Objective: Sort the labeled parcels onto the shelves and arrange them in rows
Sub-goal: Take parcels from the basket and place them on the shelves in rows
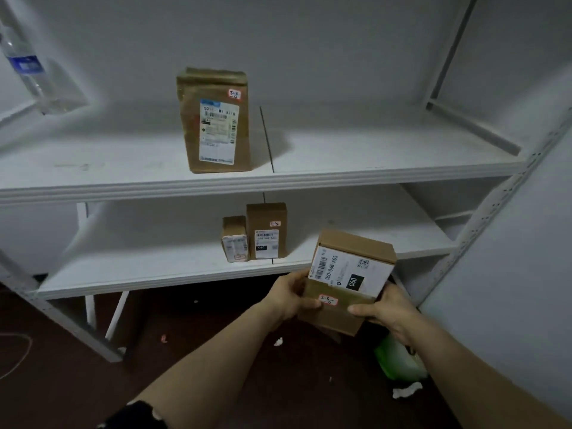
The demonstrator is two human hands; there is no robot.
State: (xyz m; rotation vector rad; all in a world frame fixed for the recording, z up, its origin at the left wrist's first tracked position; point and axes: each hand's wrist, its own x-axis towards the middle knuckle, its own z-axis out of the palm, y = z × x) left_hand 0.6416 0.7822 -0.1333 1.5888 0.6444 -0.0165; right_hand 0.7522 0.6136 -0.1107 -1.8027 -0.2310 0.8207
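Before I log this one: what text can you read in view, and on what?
"060-068 A05" and "060": white label on the held parcel.
"3-3 6", handwritten: its pink sticker.
"3-2 4": pink tag on the upper-shelf parcel; its printed label is blurred.
"060": taller lower-shelf parcel.
Small parcel, bottle label: too blurred.

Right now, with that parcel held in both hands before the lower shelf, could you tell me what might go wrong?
The held parcel is tilted, and the left hand and right hand grip only its lower end, so it might slip. Sliding it onto the lower shelf could topple the small parcel standing upright there.
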